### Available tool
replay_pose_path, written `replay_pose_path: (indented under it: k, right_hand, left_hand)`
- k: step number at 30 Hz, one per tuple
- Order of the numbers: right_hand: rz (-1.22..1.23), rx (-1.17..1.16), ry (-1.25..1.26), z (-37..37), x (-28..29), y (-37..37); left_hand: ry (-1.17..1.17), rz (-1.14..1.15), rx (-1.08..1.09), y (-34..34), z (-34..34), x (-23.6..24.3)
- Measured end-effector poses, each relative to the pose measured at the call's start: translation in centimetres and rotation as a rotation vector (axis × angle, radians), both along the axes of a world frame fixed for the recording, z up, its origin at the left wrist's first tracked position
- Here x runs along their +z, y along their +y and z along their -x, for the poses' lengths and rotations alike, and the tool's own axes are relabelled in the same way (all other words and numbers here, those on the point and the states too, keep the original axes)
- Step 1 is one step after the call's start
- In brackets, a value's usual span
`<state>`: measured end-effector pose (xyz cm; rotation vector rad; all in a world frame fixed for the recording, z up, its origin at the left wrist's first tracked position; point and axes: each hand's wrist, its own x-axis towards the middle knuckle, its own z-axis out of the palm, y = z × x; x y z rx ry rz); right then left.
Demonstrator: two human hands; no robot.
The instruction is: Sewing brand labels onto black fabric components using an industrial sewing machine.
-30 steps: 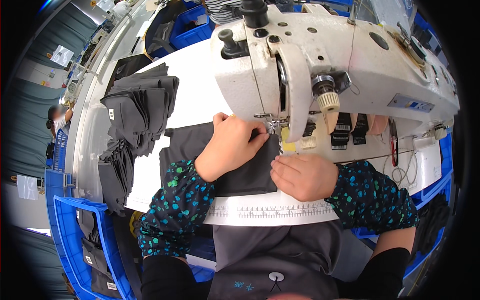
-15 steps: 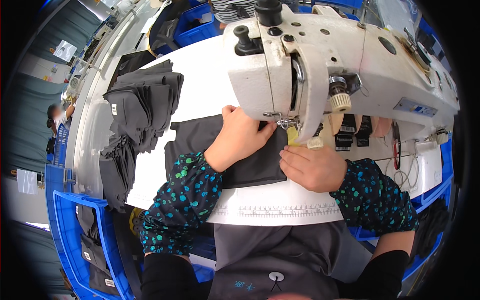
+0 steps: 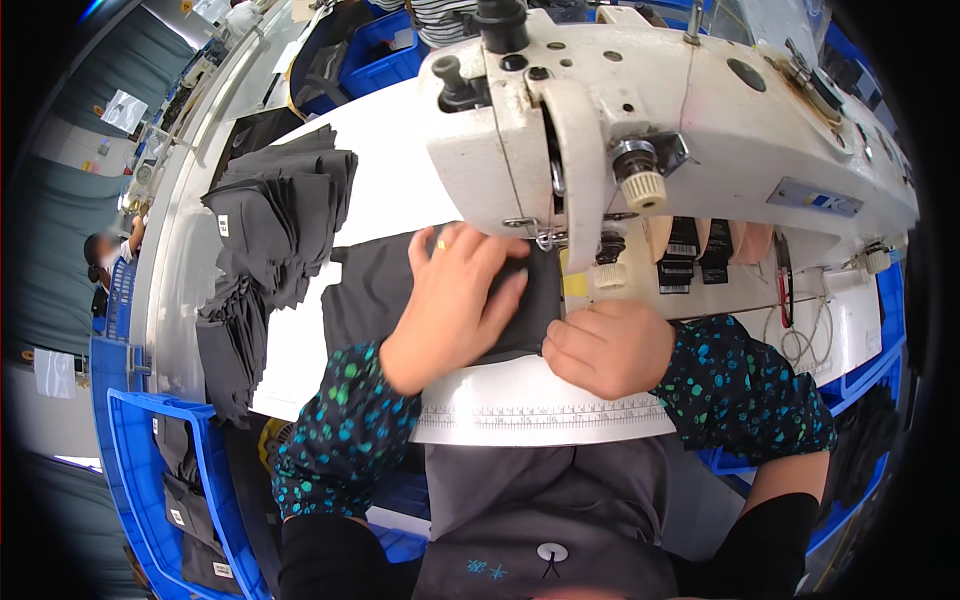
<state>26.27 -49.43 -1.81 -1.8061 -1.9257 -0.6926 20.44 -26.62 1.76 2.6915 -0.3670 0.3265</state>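
Note:
Under the white sewing machine's needle and presser foot (image 3: 547,240) lies a dark grey fabric piece (image 3: 370,290), flat on the white worktop. My left hand (image 3: 450,305), with a ring, rests open on it, fingers spread toward the needle. My right hand (image 3: 610,348) has curled fingers closed on the fabric's near right corner, below the presser foot. A yellow patch (image 3: 574,285) shows beside the fabric on the machine bed.
Stacked grey cut pieces (image 3: 250,220) lie at the left. A blue crate (image 3: 130,420) holds grey pieces at lower left. Labels (image 3: 680,250) and red-handled snips (image 3: 785,295) lie under the machine arm. A printed ruler (image 3: 530,414) borders the front edge. Co-workers (image 3: 445,20) are behind.
The fabric's near edge has moved up toward the machine. My left hand has spread its fingers and slid slightly down and left; my right hand's fingers have curled more.

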Motion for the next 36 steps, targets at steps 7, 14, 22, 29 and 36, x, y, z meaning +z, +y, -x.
replay_pose_path:
  k: [7, 14, 22, 29, 36]
  right_hand:
    - [-0.129, -0.045, -0.124, 0.8, 0.7, 0.0]
    - [-0.029, -0.069, 0.009, 1.5, -0.7, -0.4]
    - [-0.022, -0.106, 0.038, 0.2, -0.8, -0.2]
    - [0.024, -0.162, 0.136, -1.9, -1.2, 0.6]
    - [0.013, -0.227, 0.138, -2.6, -1.6, 0.6]
  left_hand:
    - [-0.263, -0.134, -0.129, -2.0, 4.3, -1.3]
    - [-0.446, -0.337, -0.404, -0.5, 4.0, -1.9]
    - [-0.388, -0.236, -0.393, -0.3, 2.2, -2.1]
    - [-0.387, -0.196, -0.356, 0.5, -0.2, -2.9]
    - [-0.331, -0.184, -0.367, 0.8, -1.6, -2.4]
